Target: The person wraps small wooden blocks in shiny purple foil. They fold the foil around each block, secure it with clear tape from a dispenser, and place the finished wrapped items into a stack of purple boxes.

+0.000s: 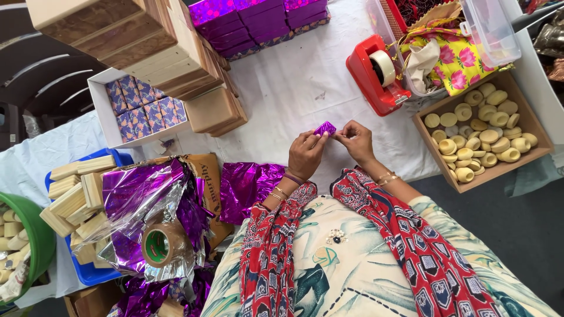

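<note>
Both hands meet over the middle of the table [294,82], left hand [305,154] and right hand [355,141] pinching a small wrapped piece [325,128] between them. Right of them, at the table's right edge, an open box of round pieces [482,132]; behind it a tape dispenser [377,73]. Along the far edge, stacked flat boxes [258,20]. Left, a tray of wrapped pieces [144,108]; at the near left corner, foil sheets [147,205] with a tape roll [161,243] on them.

Purple foil packet [325,128] between both hands' fingers [320,136]
</note>
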